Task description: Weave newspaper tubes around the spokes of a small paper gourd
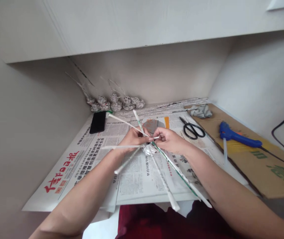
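Note:
Both hands meet over a small woven paper piece (149,150), from which several rolled paper sticks fan out. My left hand (135,138) is closed, its thumb and fingers pinching sticks near the centre of the weave. Opposite it, my right hand (168,140) pinches the short white end of a paper stick (156,137). One long stick (165,186) points toward my lap, and a green-marked stick (179,172) runs beside it under my right forearm. Fingers hide part of the woven centre.
Newspaper (132,186) covers the table. Behind are several gourd-shaped woven pieces (116,103), a bundle of paper sticks (166,108) and a black phone (98,122). Scissors (193,129) lie right; a blue glue gun (241,136) rests on cardboard (261,179). An overhead panel (144,26) overhangs the back.

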